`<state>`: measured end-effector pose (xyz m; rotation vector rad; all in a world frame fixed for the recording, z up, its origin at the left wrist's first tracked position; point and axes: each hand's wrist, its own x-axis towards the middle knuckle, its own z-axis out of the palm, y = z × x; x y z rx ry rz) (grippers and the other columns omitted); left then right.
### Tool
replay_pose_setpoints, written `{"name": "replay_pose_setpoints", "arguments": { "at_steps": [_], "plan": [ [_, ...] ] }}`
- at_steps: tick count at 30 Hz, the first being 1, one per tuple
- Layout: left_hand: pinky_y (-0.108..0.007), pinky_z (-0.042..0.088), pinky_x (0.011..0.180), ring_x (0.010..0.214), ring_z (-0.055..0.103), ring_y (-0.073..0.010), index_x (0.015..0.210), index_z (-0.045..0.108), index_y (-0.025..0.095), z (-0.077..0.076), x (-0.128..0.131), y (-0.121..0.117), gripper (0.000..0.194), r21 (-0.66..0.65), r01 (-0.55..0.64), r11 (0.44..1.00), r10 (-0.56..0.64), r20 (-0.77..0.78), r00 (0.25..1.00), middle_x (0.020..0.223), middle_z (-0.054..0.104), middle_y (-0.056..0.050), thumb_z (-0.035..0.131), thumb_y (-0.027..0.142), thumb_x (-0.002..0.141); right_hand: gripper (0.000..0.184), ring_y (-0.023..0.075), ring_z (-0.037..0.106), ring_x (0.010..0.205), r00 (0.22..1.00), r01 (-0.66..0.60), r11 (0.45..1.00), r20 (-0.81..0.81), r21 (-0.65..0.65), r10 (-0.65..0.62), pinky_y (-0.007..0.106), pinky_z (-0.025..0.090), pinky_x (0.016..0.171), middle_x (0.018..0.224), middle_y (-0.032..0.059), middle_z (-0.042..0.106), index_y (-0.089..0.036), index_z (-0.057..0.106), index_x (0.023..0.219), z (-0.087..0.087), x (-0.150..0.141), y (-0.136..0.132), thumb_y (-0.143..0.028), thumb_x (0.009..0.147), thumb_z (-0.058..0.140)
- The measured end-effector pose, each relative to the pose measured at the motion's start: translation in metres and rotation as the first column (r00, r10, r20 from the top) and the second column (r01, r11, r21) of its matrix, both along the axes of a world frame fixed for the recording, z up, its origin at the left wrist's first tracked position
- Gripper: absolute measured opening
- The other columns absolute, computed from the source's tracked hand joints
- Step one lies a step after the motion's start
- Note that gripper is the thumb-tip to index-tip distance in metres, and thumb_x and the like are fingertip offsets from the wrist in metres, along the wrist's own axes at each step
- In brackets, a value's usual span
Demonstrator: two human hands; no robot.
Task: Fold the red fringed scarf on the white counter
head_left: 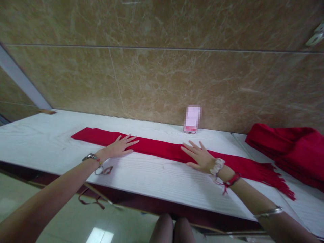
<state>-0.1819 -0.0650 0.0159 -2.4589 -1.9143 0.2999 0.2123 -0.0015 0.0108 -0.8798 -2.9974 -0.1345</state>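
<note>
Long white wood-grain surface (152,179) against a brown marble wall (162,77); left hand (120,145) and right hand (199,157), fingers spread and gripping nothing, rest flat on the long red fringed scarf (162,148).

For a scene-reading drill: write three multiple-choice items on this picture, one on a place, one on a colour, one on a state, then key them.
1. Where does the small blurred card stand?
A. against the wall behind the scarf
B. on the floor
C. on the cloth pile

2. What colour is the long scarf?
A. blue
B. red
C. white

3. How are the left hand and right hand?
A. clenched in fists
B. lifted off the table
C. flat, fingers spread on the scarf

Key: 1 A, it leans at the wall's foot; 2 B, the whole fringed strip is red; 3 C, both palms lie down on it.
</note>
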Motion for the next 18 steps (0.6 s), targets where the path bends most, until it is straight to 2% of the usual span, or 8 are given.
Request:
{"name": "replay_pose_setpoints", "arguments": {
  "at_steps": [2,4,8,11,13,15,18],
  "plan": [
    [-0.055,0.011,0.098,0.130,0.010,-0.0273,0.136,0.018,0.030,-0.004,-0.006,0.000,0.053,0.004,-0.029,1.000,0.029,0.020,0.999,0.143,0.015,-0.001,0.027,0.045,0.086,0.056,0.0322,0.011,0.128,0.998,-0.046,0.996,0.048,-0.080,0.050,0.065,0.013,0.094,0.141,0.0055,0.022,-0.026,0.021,0.136,-0.002,-0.026,-0.005,-0.050,0.085,0.029],
    [-0.057,0.011,0.098,0.130,0.010,-0.0291,0.136,0.018,0.030,-0.006,-0.021,-0.001,0.054,0.009,-0.077,0.997,0.076,0.027,0.997,0.143,0.016,-0.002,0.027,0.048,0.085,0.051,0.0320,0.010,0.129,0.994,-0.060,0.990,0.079,-0.130,0.071,0.064,0.013,0.095,0.142,0.0024,0.021,-0.029,0.023,0.135,-0.008,-0.037,-0.008,-0.048,0.087,0.027],
    [-0.061,0.012,0.094,0.129,0.008,-0.0345,0.136,0.019,0.030,-0.008,-0.064,-0.008,0.060,0.020,-0.220,0.975,0.219,0.036,0.975,0.143,0.017,-0.004,0.029,0.053,0.081,0.049,0.0322,0.006,0.129,0.992,-0.064,0.983,0.097,-0.170,0.082,0.064,0.010,0.095,0.142,0.0000,0.018,-0.032,0.023,0.134,-0.014,-0.030,-0.008,-0.046,0.087,0.027],
    [-0.060,0.012,0.095,0.128,0.008,-0.0362,0.136,0.018,0.029,-0.005,-0.091,-0.015,0.064,0.005,-0.344,0.939,0.343,0.034,0.939,0.143,0.015,-0.005,0.029,0.056,0.080,0.049,0.0322,0.007,0.129,0.994,-0.062,0.975,0.079,-0.214,0.080,0.064,0.010,0.095,0.142,0.0007,0.020,-0.033,0.025,0.134,-0.010,-0.024,-0.006,-0.048,0.087,0.027],
    [-0.060,0.012,0.095,0.129,0.007,-0.0361,0.137,0.017,0.028,-0.001,-0.098,-0.022,0.065,-0.010,-0.411,0.911,0.412,0.018,0.911,0.144,0.012,-0.005,0.029,0.056,0.080,0.049,0.0326,0.012,0.128,0.996,-0.058,0.969,0.053,-0.241,0.072,0.065,0.013,0.094,0.141,0.0023,0.024,-0.033,0.027,0.133,-0.005,-0.031,-0.003,-0.050,0.086,0.026],
    [-0.059,0.011,0.096,0.129,0.005,-0.0352,0.137,0.015,0.027,0.002,-0.099,-0.028,0.065,-0.016,-0.430,0.903,0.430,0.013,0.903,0.144,0.010,-0.004,0.030,0.055,0.080,0.050,0.0329,0.016,0.127,0.998,-0.062,0.975,-0.003,-0.215,0.063,0.066,0.015,0.093,0.140,0.0044,0.028,-0.033,0.028,0.132,0.001,-0.051,0.002,-0.051,0.086,0.026],
    [-0.059,0.010,0.096,0.129,0.005,-0.0351,0.137,0.013,0.028,0.006,-0.096,-0.032,0.064,-0.017,-0.399,0.917,0.400,0.042,0.916,0.144,0.010,-0.005,0.028,0.056,0.081,0.054,0.0324,0.017,0.127,0.988,-0.113,0.988,-0.120,-0.109,0.099,0.065,0.015,0.094,0.140,0.0070,0.026,-0.030,0.026,0.134,0.009,-0.107,0.011,-0.053,0.085,0.026]
  ]
}}
